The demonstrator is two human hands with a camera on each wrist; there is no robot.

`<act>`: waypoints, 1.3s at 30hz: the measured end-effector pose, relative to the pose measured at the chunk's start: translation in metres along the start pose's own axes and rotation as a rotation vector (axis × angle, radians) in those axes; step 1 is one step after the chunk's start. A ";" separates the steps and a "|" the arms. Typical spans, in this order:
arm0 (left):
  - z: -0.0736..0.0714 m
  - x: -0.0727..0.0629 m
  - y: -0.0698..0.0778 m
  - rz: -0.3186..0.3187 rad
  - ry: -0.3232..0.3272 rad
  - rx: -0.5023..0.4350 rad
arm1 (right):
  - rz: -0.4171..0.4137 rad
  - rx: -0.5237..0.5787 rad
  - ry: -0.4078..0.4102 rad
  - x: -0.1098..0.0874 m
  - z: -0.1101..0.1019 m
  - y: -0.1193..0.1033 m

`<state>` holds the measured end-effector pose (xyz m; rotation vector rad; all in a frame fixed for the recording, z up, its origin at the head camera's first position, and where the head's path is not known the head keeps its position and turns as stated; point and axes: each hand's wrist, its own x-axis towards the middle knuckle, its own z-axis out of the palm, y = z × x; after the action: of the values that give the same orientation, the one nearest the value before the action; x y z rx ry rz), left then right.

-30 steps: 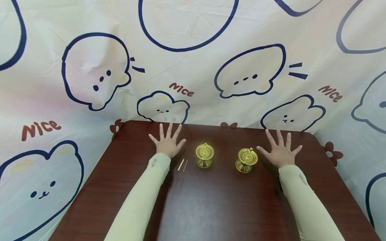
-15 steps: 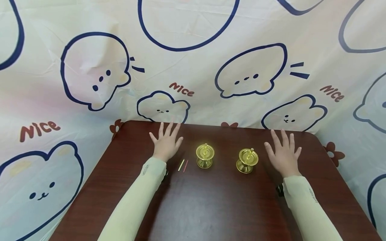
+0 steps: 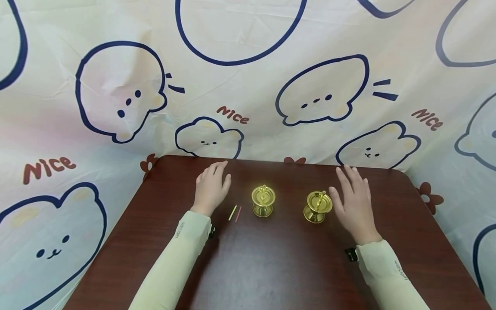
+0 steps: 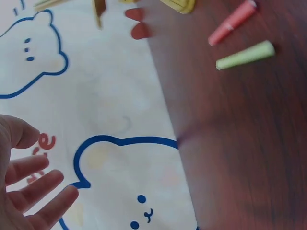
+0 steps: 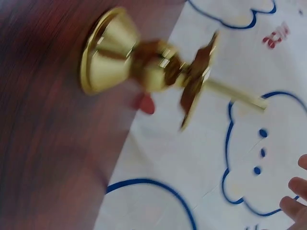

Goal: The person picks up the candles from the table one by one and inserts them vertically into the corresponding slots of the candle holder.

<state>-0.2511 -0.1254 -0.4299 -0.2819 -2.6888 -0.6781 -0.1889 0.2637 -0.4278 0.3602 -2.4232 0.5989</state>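
Two brass candle holders stand upright on the table, each a round dish on a flared foot with a thin upright stem: the left holder point(image 3: 263, 209) and the right holder point(image 3: 314, 216). My left hand point(image 3: 209, 191), fingers relaxed and bent forward, hovers left of a yellow-green stick point(image 3: 232, 212) and a red stick point(image 3: 238, 214). Both sticks look like small tapered candles in the left wrist view. Beside the right holder, my right hand point(image 3: 354, 206) has its fingers extended and holds nothing. The right wrist view shows a brass holder point(image 5: 153, 67) close up, the fingertips point(image 5: 293, 208) apart from it.
The dark brown wooden table point(image 3: 267, 267) has rounded far corners. Behind and beside it hangs a pale cloth backdrop point(image 3: 259, 90) printed with blue-outlined bears. Dark bands show at both cuffs of the pale sleeves.
Both hands were spread wide near the far edge. The left hand's fingers have drawn together and bent; the right hand first drew back slightly, then shifted left toward the right holder. Holders and sticks stayed put.
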 end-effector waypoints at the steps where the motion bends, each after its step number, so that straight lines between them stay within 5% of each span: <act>1: -0.001 -0.001 0.001 0.001 0.012 -0.020 | -0.025 0.005 0.007 0.000 0.000 -0.005; 8: -0.006 -0.010 0.009 -0.062 -0.001 -0.174 | -0.168 0.049 0.027 -0.005 0.011 -0.043; 17: 0.002 -0.023 0.008 -0.261 -0.076 -0.419 | -0.234 0.062 -0.049 -0.016 0.040 -0.076; 22: 0.013 -0.031 0.002 -0.336 -0.147 -0.454 | -0.245 0.060 -0.158 -0.021 0.055 -0.087; 28: 0.024 -0.036 -0.007 -0.397 -0.243 -0.463 | -0.147 0.071 -0.283 -0.024 0.068 -0.095; 39: 0.035 -0.041 -0.016 -0.437 -0.344 -0.456 | -0.140 0.078 -0.378 -0.023 0.088 -0.094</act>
<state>-0.2280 -0.1269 -0.4809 0.0993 -2.9131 -1.5011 -0.1784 0.1411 -0.4738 0.7261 -2.7049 0.6080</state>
